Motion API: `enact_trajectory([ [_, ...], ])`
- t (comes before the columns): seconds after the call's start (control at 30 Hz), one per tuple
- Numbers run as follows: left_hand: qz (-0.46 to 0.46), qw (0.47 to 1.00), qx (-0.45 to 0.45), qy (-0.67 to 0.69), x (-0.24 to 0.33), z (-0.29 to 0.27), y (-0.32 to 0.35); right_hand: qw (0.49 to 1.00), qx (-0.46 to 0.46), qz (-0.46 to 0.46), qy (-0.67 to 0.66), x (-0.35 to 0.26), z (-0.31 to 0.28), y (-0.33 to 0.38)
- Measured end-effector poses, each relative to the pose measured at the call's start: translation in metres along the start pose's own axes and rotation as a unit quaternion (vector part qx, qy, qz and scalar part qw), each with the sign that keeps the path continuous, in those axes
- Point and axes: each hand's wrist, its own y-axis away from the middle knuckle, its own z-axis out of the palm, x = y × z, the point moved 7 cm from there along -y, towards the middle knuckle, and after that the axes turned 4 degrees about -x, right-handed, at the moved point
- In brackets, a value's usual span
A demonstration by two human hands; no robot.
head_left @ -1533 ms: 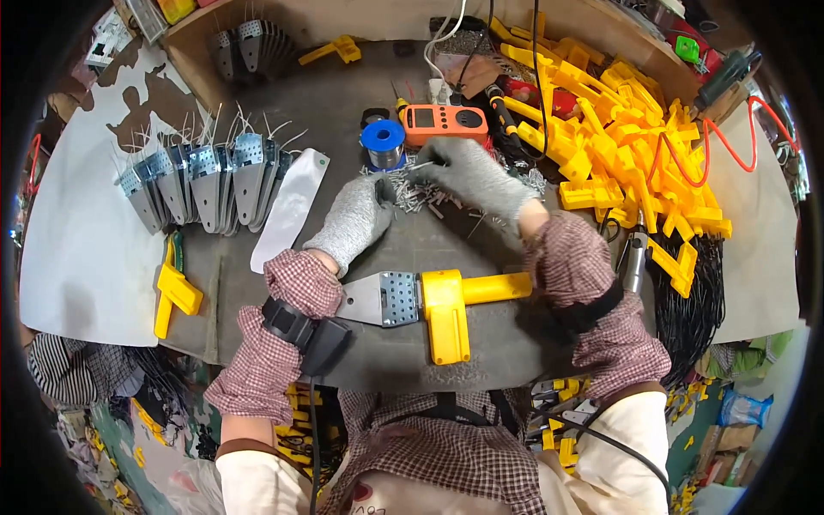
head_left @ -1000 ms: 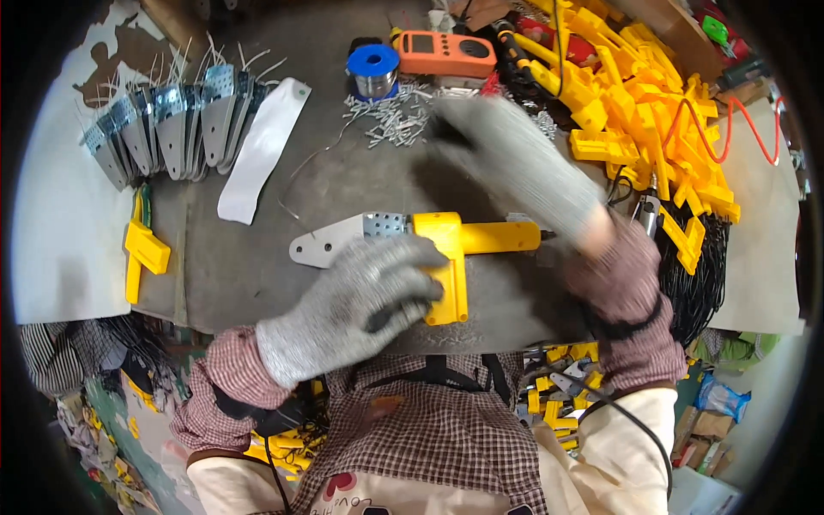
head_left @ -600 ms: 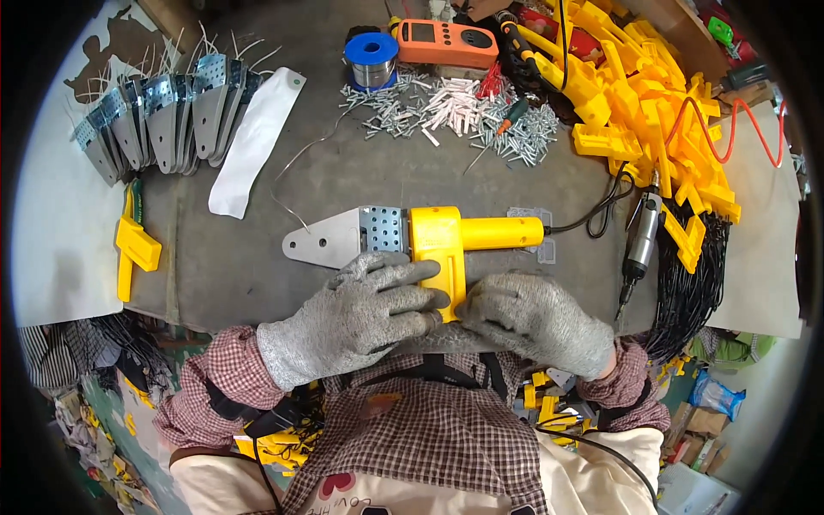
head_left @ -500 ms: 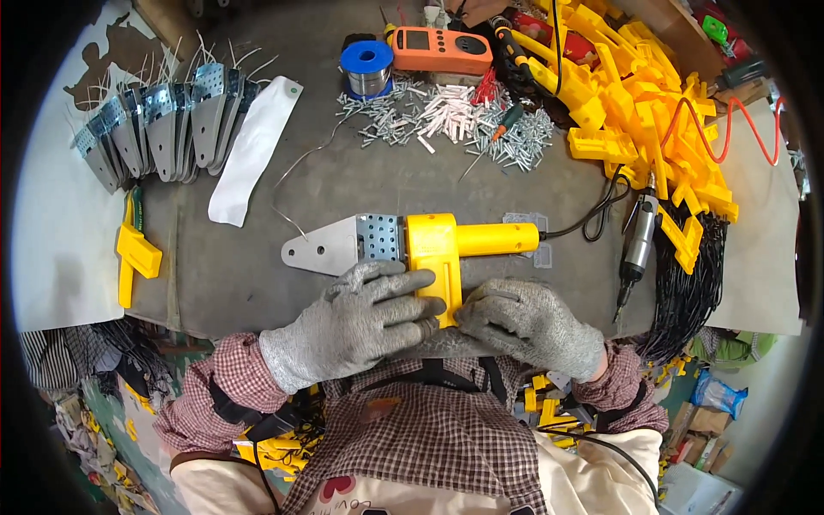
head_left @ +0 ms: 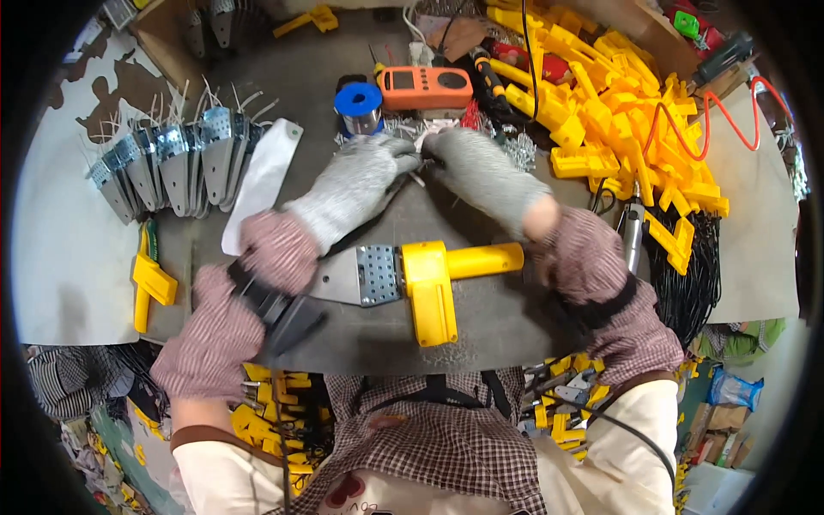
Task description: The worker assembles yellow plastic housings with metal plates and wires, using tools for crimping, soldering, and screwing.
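One left hand [head_left: 356,184], one right hand [head_left: 487,174]: fingers bent, grip unclear | many screws [head_left: 520,153] | one yellow tool [head_left: 429,292]

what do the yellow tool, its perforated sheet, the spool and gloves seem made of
Yellow tool: probably moulded plastic, satin, evenly coloured with rounded edges. Perforated sheet: likely shiny metal, given its bluish gleam. Spool: seemingly smooth blue plastic, from its even colour. Gloves: apparently matte knit fabric, from the fine grey texture; fibre unclear.
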Motion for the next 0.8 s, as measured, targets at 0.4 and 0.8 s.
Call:
enact_trajectory([
  [0.4, -0.195, 0.980, 0.002, 0.032, -0.057, -0.003, 0.004, 0.991, -0.118, -0.021, 0.054, -0.013, 0.015, -0.023],
  [0.8, -0.127, 0.985, -0.106, -0.040, -0.018, 0.023, -0.030, 0.980, 0.088, 0.049, -0.170, -0.006, -0.090, 0.062],
])
